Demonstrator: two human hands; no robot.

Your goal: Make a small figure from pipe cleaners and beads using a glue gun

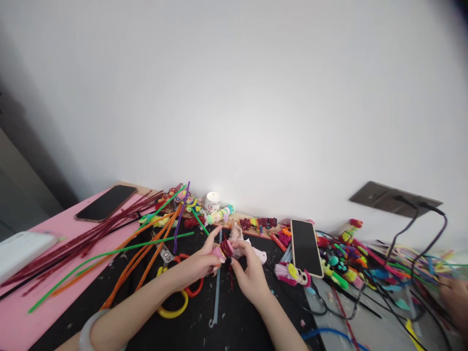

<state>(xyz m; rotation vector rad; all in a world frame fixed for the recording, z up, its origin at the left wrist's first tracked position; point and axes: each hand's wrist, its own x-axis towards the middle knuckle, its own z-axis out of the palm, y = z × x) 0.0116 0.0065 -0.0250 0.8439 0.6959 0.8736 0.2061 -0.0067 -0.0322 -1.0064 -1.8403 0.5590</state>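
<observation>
My left hand (pixel 199 265) and my right hand (pixel 250 275) meet over a black mat (pixel 226 321), and both pinch one small pink and dark red pipe-cleaner figure (pixel 225 249). A dark red stem hangs down from the figure between the hands. Around my left wrist sits a pale bangle (pixel 87 329). Under my left hand lie scissors with orange and yellow handles (pixel 175 302).
Dark red, orange and green pipe cleaners (pixel 109 243) spread at left on a pink table (pixel 22 312) with a dark phone (pixel 106 202). A second phone (pixel 305 246) leans among finished figures (pixel 292 274). Tangled cables and another person's hand (pixel 455 297) are at right.
</observation>
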